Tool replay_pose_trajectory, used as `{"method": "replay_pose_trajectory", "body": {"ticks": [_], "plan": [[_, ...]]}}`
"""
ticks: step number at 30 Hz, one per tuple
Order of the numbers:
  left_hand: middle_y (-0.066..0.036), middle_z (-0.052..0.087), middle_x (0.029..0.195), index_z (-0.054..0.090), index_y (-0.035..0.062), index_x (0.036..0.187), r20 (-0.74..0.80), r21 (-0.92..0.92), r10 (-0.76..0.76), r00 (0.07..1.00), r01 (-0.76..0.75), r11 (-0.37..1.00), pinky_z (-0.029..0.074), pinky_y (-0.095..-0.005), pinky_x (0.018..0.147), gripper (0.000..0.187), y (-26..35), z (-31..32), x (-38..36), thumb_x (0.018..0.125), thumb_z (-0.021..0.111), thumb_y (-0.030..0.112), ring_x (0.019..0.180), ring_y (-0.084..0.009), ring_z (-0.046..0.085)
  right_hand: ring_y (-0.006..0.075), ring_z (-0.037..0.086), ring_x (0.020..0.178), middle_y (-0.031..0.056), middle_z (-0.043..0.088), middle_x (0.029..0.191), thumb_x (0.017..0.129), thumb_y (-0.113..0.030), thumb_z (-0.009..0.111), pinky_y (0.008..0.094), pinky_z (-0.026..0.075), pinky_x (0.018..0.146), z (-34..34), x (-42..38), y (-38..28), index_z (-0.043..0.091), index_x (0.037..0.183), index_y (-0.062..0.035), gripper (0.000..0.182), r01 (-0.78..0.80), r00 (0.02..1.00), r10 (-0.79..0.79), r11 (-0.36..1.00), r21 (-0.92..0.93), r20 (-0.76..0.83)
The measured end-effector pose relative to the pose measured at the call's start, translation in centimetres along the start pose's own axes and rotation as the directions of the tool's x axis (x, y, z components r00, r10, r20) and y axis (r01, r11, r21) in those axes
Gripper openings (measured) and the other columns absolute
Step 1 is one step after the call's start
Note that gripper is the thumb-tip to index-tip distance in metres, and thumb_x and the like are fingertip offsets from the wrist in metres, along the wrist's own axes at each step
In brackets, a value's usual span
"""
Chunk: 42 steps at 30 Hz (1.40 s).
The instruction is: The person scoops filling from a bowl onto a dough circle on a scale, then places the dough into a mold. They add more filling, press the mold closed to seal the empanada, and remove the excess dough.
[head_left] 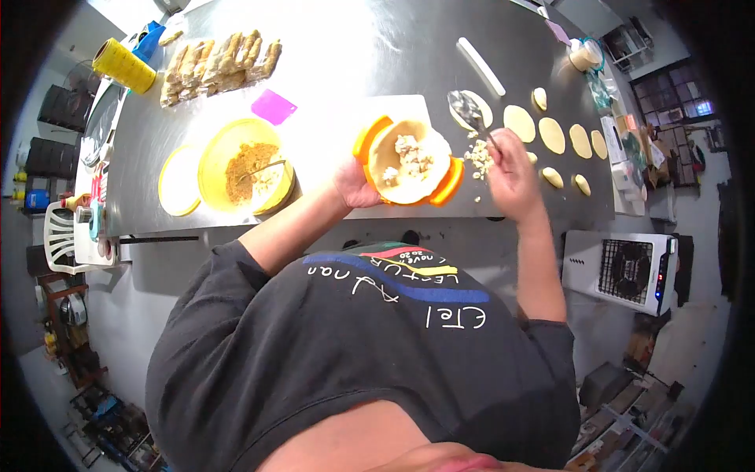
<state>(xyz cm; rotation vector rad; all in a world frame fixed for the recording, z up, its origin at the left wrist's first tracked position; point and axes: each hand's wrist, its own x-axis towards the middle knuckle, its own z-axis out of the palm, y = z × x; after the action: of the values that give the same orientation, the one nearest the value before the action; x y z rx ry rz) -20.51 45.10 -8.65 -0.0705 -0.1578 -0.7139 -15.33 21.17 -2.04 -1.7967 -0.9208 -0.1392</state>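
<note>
My left hand (355,186) grips the side of an orange dough press (448,185), held tilted above the table's near edge. A round sheet of dough (384,167) lines the press, with a pale crumbly filling (414,159) heaped on it. In my right hand (513,175), closed round its handle, is a metal spoon (465,110) whose bowl points away from me, over a dough disc. Loose crumbs of filling (477,157) lie on the metal beside that hand. More flat dough discs (551,135) and small dough lumps (552,178) spread out to the right.
A yellow bowl (216,149) of brown and pale filling stands left, beside a yellow lid (179,181). Beyond are a purple scraper (274,106), bagged pastries (224,64) and a yellow roll (124,66). A white rod (480,67) and white board (342,118) lie on the steel table (354,47).
</note>
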Motion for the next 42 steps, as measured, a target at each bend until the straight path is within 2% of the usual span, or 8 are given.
{"method": "replay_pose_trajectory", "body": {"ticks": [2,5,8,22,27,34,39,42], "plan": [[-0.016,0.048,0.128,0.044,0.0048,0.127,-0.041,0.05,-0.009,0.999,0.011,0.999,0.042,-0.0441,0.097,0.054,-0.7,0.0,1.1,0.092,0.036,0.045,0.115,-0.0287,0.05,0.018,0.058,0.076,0.0099,0.057,0.092,0.063,0.013,0.043,0.0281,0.047,0.067,-3.2,0.3,-1.6,0.053,0.104,-0.0038,0.045,0.007,0.996,0.018,0.958,-0.288,0.086],[-0.016,0.049,0.126,0.045,0.004,0.126,-0.266,0.077,-0.023,0.964,0.045,0.996,0.043,-0.0438,0.096,0.054,-2.3,1.3,3.6,0.093,0.035,0.045,0.113,-0.0292,0.052,0.0172,0.056,0.066,0.0069,0.06,0.082,0.063,0.015,0.042,0.0258,0.044,0.058,-6.0,0.9,-5.0,0.061,0.1,-0.0088,0.048,0.036,0.998,-0.019,0.953,-0.3,0.06],[-0.016,0.05,0.125,0.046,0.0042,0.125,-0.218,0.054,-0.074,0.973,0.087,0.995,0.044,-0.0444,0.094,0.054,-3.5,1.4,6.0,0.093,0.033,0.046,0.112,-0.0291,0.053,0.0193,0.056,0.065,0.0052,0.061,0.076,0.062,0.012,0.046,0.0275,0.044,0.057,-10.3,1.1,-4.6,0.068,0.094,-0.0132,0.046,0.214,0.947,-0.097,0.902,-0.375,0.306],[-0.012,0.054,0.121,0.048,0.0067,0.123,-0.163,0.121,-0.067,0.984,0.087,0.989,0.044,-0.0431,0.094,0.053,-9.3,1.3,15.3,0.093,0.034,0.047,0.108,-0.0262,0.055,0.0209,0.055,0.062,0.0034,0.059,0.068,0.06,0.006,0.054,0.0318,0.042,0.055,-22.6,-0.2,-1.2,0.071,0.079,-0.0145,0.032,0.313,0.934,-0.174,0.819,-0.481,0.312],[-0.01,0.058,0.115,0.053,0.0076,0.117,-0.233,0.144,-0.072,0.97,0.108,0.984,0.046,-0.0414,0.091,0.049,-10.3,1.1,17.0,0.092,0.037,0.047,0.104,-0.0234,0.058,0.0209,0.055,0.06,0.0035,0.059,0.065,0.061,0.005,0.055,0.0315,0.041,0.052,-26.3,0.1,-2.2,0.07,0.076,-0.0134,0.029,0.337,0.876,-0.052,0.778,-0.53,0.48],[-0.01,0.06,0.112,0.055,0.0085,0.115,-0.284,0.175,-0.065,0.957,0.118,0.977,0.047,-0.0403,0.089,0.049,-11.4,1.3,18.4,0.091,0.039,0.048,0.1,-0.0227,0.06,0.0212,0.055,0.059,0.0038,0.06,0.066,0.061,0.005,0.055,0.0316,0.042,0.05,-25.3,-1.1,-1.5,0.07,0.079,-0.0132,0.03,0.378,0.874,-0.13,0.787,-0.488,0.468],[-0.011,0.06,0.111,0.055,0.008,0.113,-0.175,0.149,-0.081,0.981,0.107,0.983,0.047,-0.0403,0.089,0.048,-11.8,1.6,18.8,0.091,0.039,0.047,0.099,-0.023,0.06,0.0227,0.058,0.063,0.0092,0.06,0.068,0.058,0.012,0.049,0.0301,0.044,0.056,-26.2,-2.6,-1.2,0.07,0.083,-0.0068,0.037,0.16,0.982,-0.088,0.855,-0.493,0.165],[-0.012,0.059,0.113,0.054,0.0073,0.115,-0.213,0.17,-0.098,0.972,0.136,0.976,0.047,-0.0404,0.089,0.049,-11.8,1.8,19.0,0.091,0.038,0.047,0.1,-0.0239,0.059,0.0225,0.058,0.063,0.0069,0.062,0.071,0.063,0.01,0.052,0.0306,0.046,0.055,-25.2,-3.8,0.3,0.07,0.084,-0.011,0.035,0.162,0.976,-0.072,0.87,-0.465,0.205]]}}
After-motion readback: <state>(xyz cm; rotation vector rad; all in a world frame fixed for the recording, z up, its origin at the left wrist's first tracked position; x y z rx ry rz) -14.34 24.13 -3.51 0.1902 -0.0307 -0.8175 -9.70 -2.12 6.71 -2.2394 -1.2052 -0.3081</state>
